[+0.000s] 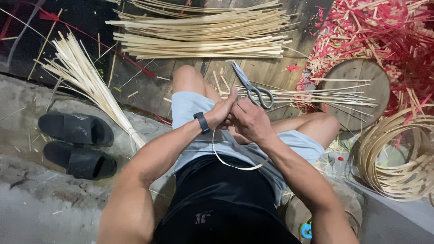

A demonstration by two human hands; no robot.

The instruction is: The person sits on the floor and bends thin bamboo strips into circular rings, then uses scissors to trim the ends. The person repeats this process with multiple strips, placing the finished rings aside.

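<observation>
My left hand (222, 110) and my right hand (248, 119) meet above my lap, both closed on a thin pale bamboo strip (233, 165) that curves down in a loop over my shorts. A black band sits on my left wrist. Metal scissors (253, 86) lie on the wooden floor just beyond my hands, blades pointing away. A fan of thin bamboo slivers (325, 96) lies beside the scissors, reaching over a round wooden block (361, 74).
A big pile of long bamboo strips (203, 31) lies ahead. A tied bundle of strips (90, 81) fans out at left, near two black sandals (77, 144). Coiled bamboo hoops (402, 158) sit at right, red offcuts (375, 27) behind them.
</observation>
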